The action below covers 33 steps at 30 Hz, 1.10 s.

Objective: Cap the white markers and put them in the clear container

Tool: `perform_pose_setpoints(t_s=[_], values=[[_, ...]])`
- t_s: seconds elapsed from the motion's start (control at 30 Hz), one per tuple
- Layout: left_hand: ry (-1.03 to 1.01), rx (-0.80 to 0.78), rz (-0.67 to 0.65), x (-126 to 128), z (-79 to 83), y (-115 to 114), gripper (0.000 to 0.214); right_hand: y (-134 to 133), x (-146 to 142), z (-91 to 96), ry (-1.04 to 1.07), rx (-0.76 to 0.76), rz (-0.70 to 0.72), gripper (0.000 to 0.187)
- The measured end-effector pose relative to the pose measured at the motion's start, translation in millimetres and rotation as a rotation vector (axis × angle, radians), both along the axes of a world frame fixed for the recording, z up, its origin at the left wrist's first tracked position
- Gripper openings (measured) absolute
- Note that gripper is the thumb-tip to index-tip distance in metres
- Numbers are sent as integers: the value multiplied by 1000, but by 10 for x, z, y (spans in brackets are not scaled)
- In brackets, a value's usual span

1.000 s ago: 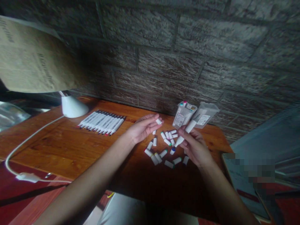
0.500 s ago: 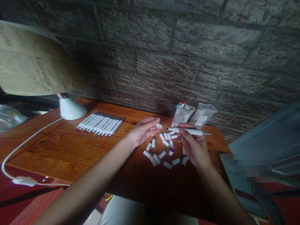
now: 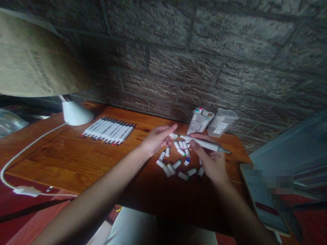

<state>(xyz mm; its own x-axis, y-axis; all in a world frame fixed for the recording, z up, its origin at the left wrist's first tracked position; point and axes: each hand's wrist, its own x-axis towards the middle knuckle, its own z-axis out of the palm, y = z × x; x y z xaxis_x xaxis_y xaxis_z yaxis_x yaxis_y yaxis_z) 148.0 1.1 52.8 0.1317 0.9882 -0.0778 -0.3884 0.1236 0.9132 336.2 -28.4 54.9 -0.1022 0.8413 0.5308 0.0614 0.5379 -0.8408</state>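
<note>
Between the thumb and fingers of my left hand (image 3: 158, 140) is a small white marker cap (image 3: 173, 135). My right hand (image 3: 209, 157) grips a white marker (image 3: 204, 143) with both tips bare; its dark left tip points at the cap, very close to its opening. Whether the two touch I cannot tell. Below both hands, loose white caps (image 3: 176, 164) with coloured ends lie scattered on the wooden table (image 3: 76, 160). To the left, several white markers (image 3: 109, 131) rest side by side in a row.
Two clear plastic holders stand near the wall: one holder (image 3: 196, 126) has a few pens in it, the other holder (image 3: 219, 127) is at its right. A lamp (image 3: 76, 112) with a white cord is at the left. A tablet (image 3: 265, 200) lies along the right edge.
My right hand has tilted the marker, its right end now lower, and its left tip has come nearer the cap in my left hand. The view has shifted slightly.
</note>
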Motion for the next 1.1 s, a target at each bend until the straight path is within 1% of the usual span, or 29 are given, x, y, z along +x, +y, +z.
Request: perform_pose_setpoints(t_s=[0.1,0.17,0.37,0.43,0.5,0.57,0.63,0.7,0.8,0.87,0.93,1.0,1.1], values=[[30,11,15,18,-1,-3,46,-32,-6,22,-97,125,-47,15],[55,22,19,22,0,-3,48,-42,-15,22,-125,173,-64,17],[85,36,3,19,0,-9,49,-39,-31,11,-136,207,-70,18],[106,45,12,20,-1,-12,49,-23,-23,8,-137,194,-91,16],[166,84,48,16,-5,-11,47,7,-6,8,-104,150,-143,15],[267,160,93,2,-17,-7,44,50,18,14,-32,68,-202,17],[388,264,92,-27,-35,0,39,97,44,24,53,-15,-256,21],[539,398,42,-67,-57,5,33,137,67,34,97,-65,-299,24],[838,617,-50,-123,-87,9,24,172,87,32,95,-78,-336,26],[1000,707,-127,-141,-108,13,19,180,89,22,92,-75,-342,26],[1076,759,-211,-137,-139,20,13,178,86,16,81,-78,-336,26],[1096,811,-280,-116,-177,29,9,172,80,21,61,-74,-319,26],[1132,867,-339,-81,-231,38,8,164,78,42,49,-62,-312,26]])
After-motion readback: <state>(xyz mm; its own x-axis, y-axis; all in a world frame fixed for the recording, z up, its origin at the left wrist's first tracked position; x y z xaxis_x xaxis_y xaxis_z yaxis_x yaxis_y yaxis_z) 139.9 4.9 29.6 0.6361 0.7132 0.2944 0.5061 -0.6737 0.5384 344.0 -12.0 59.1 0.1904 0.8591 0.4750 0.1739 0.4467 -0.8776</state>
